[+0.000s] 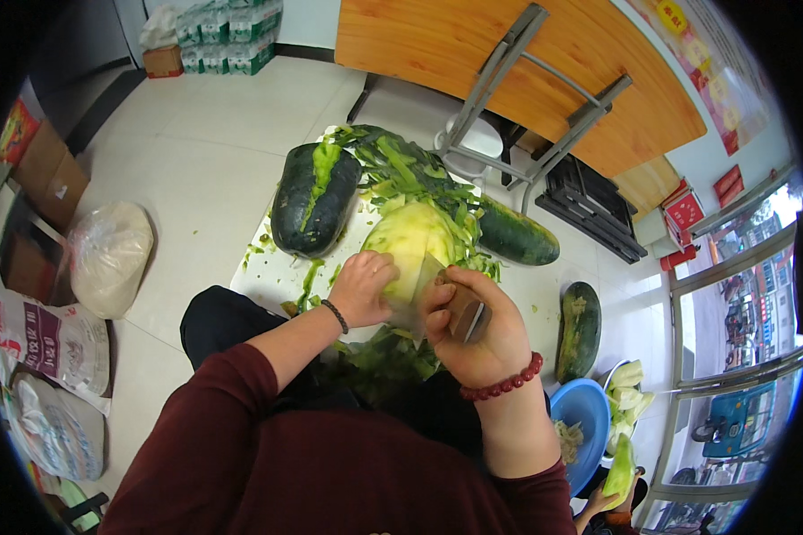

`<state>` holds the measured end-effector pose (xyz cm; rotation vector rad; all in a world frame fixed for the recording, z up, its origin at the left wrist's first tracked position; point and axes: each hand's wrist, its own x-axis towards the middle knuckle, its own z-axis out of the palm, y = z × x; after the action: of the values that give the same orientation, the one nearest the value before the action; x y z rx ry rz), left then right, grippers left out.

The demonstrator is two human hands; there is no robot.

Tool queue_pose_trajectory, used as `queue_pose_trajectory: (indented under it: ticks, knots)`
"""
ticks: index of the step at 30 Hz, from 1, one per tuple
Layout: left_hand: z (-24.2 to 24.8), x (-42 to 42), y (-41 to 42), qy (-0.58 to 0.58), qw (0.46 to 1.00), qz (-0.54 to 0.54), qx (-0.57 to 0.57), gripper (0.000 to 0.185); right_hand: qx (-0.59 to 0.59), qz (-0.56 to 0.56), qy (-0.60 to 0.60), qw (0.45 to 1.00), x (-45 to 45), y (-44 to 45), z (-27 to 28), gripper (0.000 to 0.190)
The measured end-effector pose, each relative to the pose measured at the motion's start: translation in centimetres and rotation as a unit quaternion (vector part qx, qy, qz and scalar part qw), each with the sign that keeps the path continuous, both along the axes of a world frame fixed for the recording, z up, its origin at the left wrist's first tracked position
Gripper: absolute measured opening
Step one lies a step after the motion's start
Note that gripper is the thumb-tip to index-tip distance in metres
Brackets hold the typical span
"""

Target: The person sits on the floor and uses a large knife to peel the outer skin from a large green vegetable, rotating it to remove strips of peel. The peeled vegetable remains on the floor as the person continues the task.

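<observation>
A largely peeled, pale green winter melon point(401, 231) rests on a low white tabletop point(257, 275) before me. Its near side is held by my left hand point(365, 286), fingers bent against the flesh. My right hand point(485, 321) grips the wooden handle of a kitchen cleaver point(428, 277). The blade stands against the melon's near right side; how deep it sits I cannot tell. Left of it lies a dark winter melon point(301, 207) with one peeled strip. Green peel strips point(398, 164) heap up behind, and another unpeeled winter melon point(518, 233) lies at the right.
On the floor at right are a winter melon point(579, 331), a blue basin point(592, 418) and a bowl of pale melon pieces point(623, 391). Another person's hand point(599, 500) holds a peeled piece there. A folded table point(435, 40) leans behind; filled bags point(112, 257) stand left.
</observation>
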<state>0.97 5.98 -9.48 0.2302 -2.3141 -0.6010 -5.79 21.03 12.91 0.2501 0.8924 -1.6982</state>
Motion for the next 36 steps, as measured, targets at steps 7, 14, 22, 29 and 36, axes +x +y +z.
queue_pose_trajectory:
  ticks: [7, 14, 22, 29, 36]
  knots:
    - [-0.2, -0.6, -2.2, 0.025, 0.995, -0.090, -0.025, 0.049, -0.006, 0.018, -0.003, 1.000, -0.6, 1.3, 0.3, 0.022]
    - [-0.9, -0.5, -3.3, 0.028, 0.994, -0.104, -0.017, 0.049, -0.151, 0.017, -0.121, 0.981, -6.1, -3.0, 0.5, 0.025]
    - [-2.0, 1.7, -4.8, -0.003, 0.998, -0.034, 0.057, 0.046, -0.372, 0.101, -0.042, 0.922, -8.3, -4.7, 12.9, 0.016]
    - [-2.1, 3.3, -6.0, -0.032, 0.992, 0.048, 0.110, 0.054, -0.065, 0.000, 0.585, 0.808, -14.8, -3.2, 5.2, 0.038]
    - [-0.3, 2.3, -7.3, -0.093, 0.981, 0.004, 0.171, 0.035, 0.106, -0.053, 0.428, 0.896, -13.6, 2.6, -16.7, 0.051]
